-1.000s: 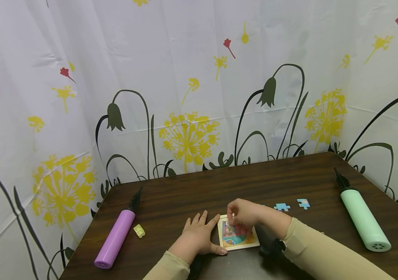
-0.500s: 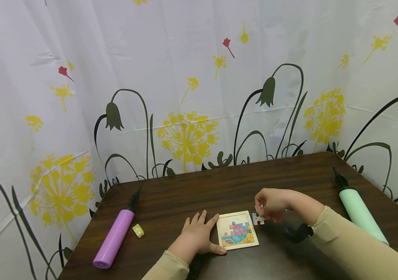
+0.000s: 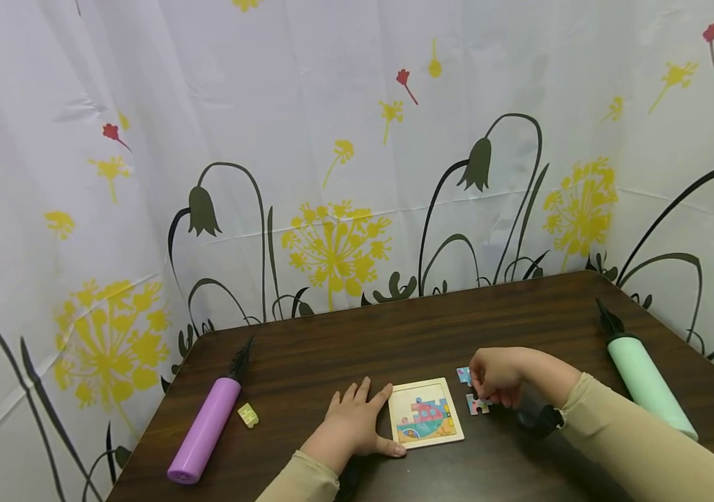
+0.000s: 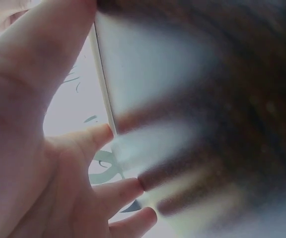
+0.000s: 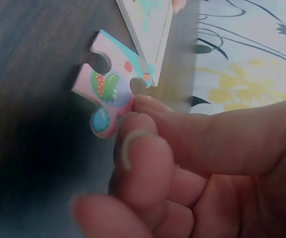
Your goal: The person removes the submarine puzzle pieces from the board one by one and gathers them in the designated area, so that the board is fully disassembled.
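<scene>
As your L grip (image 3: 360,418) lies spread on the desk (image 3: 357,355) along the left edge of the puzzle frame (image 3: 404,404), your R grip (image 3: 498,375) pinches a pink pc. (image 5: 112,87) just right of it, w/ a second pc. (image 3: 464,376) nearby.

Pale wooden frame (image 3: 408,400), smooth printed puzzle piece (image 5: 114,88), wood-grain tabletop (image 3: 332,352) (satiny toward the front), glossy plastic purple pump (image 3: 208,427), creased cloth-like curtain (image 3: 325,104).

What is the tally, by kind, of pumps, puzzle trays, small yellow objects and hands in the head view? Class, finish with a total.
Pumps: 2 (purple pump, pale green pump)
Puzzle trays: 1 (puzzle tray)
Small yellow objects: 1 (yellow object)
Hands: 2 (left hand, right hand)
Total: 6
</scene>
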Demonstrator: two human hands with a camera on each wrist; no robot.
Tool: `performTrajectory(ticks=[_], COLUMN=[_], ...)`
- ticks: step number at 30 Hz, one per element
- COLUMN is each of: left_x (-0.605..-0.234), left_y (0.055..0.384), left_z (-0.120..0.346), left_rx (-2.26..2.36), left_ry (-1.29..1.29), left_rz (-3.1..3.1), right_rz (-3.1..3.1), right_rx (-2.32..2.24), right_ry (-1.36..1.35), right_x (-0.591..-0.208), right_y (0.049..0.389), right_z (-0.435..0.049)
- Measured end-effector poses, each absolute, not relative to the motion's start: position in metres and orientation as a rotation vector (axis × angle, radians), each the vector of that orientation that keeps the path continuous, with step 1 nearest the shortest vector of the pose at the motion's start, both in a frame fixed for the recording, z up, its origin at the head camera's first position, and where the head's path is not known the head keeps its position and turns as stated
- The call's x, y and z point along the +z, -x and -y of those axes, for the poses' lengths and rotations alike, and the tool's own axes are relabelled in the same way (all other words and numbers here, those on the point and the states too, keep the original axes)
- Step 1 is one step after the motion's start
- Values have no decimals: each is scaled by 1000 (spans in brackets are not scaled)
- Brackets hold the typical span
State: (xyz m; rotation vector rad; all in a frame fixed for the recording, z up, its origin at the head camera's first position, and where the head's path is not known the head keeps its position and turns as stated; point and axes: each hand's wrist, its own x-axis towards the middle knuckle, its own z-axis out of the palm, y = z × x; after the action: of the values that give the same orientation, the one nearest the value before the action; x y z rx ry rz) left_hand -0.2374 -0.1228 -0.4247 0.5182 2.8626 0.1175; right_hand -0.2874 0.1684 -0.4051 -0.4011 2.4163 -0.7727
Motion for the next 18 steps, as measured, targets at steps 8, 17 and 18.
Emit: performTrajectory(ticks=[8, 17, 18], left_x=[-424, -423, -423], left_y=[237, 237, 237], left_z=[123, 123, 123], left_rx=[123, 122, 123], left_ry=[-522, -520, -520], left_rz=[-2861, -2859, -2859], right_rz=[-2438, -2462, -2466], right_rx=[-782, -846, -857], right_ry=[385, 370, 371], right_x=[-415, -416, -415], right_y=[287, 287, 287], right_z=[-165, -160, -159])
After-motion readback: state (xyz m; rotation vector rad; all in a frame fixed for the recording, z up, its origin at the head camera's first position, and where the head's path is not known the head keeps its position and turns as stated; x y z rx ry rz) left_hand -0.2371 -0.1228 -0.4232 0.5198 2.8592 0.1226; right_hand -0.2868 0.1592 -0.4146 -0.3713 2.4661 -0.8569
